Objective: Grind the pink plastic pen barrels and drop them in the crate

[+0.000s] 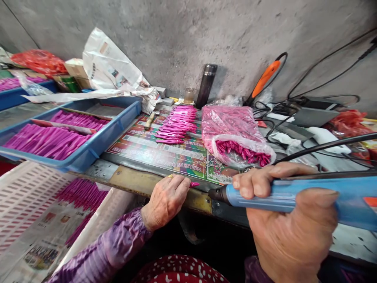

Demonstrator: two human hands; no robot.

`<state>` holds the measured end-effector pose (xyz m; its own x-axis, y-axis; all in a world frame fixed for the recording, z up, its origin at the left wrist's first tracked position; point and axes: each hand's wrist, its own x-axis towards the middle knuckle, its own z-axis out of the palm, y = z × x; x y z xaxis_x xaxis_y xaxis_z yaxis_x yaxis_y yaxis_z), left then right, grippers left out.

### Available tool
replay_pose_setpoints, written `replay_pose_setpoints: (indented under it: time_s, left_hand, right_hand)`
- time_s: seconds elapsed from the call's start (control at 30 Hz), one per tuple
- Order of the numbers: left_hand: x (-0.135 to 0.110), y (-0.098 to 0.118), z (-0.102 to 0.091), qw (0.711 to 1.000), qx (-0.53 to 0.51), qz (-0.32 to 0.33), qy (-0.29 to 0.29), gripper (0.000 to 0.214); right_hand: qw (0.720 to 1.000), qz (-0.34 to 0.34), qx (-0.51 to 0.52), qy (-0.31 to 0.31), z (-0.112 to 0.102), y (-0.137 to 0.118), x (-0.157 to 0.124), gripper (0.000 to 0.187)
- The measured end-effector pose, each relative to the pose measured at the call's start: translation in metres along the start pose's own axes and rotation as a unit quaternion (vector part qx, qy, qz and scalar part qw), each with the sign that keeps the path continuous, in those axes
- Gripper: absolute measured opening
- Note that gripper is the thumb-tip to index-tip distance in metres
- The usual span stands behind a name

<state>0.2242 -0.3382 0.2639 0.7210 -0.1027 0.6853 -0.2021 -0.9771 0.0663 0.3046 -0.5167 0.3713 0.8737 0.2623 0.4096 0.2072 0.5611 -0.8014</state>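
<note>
My left hand (pixel 166 198) rests on the bench edge, fingers pinched on a small pink piece (pixel 194 184) whose tip pokes out to the right. My right hand (pixel 290 226) is wrapped round a blue hand-held power tool (pixel 294 196); its dark tip (pixel 213 193) points left, a short way from the pink piece. A black cable runs back from the tool to the right. Just beyond my hands, a clear plastic bag (pixel 235 133) spills small pink parts.
A pile of pink parts (pixel 176 124) lies on a printed board (pixel 165 153). A blue tray (pixel 97 141) of magenta sticks stands at left, above a white crate (pixel 26 196) lined with newspaper. A black flask (pixel 206 84), an orange-handled tool (pixel 265 78) and cables sit by the concrete wall.
</note>
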Motion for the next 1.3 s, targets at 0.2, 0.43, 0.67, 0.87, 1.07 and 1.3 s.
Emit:
replay_pose_setpoints:
  time_s: [0.2, 0.43, 0.67, 0.87, 1.07, 1.3]
  left_hand:
    - [0.002, 0.003, -0.004, 0.999, 0.026, -0.006, -0.022, 0.02]
    - [-0.001, 0.01, -0.008, 0.995, -0.07, -0.064, -0.008, 0.022]
    - [0.003, 0.03, -0.042, 0.913, -0.314, -0.259, -0.042, 0.016]
    - [0.001, 0.043, -0.057, 0.655, -0.551, -0.503, -0.119, 0.03]
    - [-0.009, 0.053, -0.051, 0.539, -0.612, -0.572, -0.085, 0.054]
    - [-0.01, 0.063, -0.048, 0.419, -0.663, -0.619, -0.048, 0.056]
  right_hand:
    - [1.0, -0.005, 0.002, 0.002, 0.001, 0.002, 0.0, 0.042]
    - [1.0, 0.001, -0.004, 0.007, 0.002, -0.003, -0.003, 0.04]
    - [0.999, -0.016, -0.042, -0.007, 0.002, -0.01, -0.005, 0.038]
    - [0.997, -0.032, -0.053, -0.039, 0.009, -0.008, -0.009, 0.037]
    - [0.996, -0.032, -0.061, -0.065, 0.013, -0.005, -0.011, 0.033]
    - [0.994, -0.026, -0.068, -0.08, 0.022, -0.003, -0.014, 0.032]
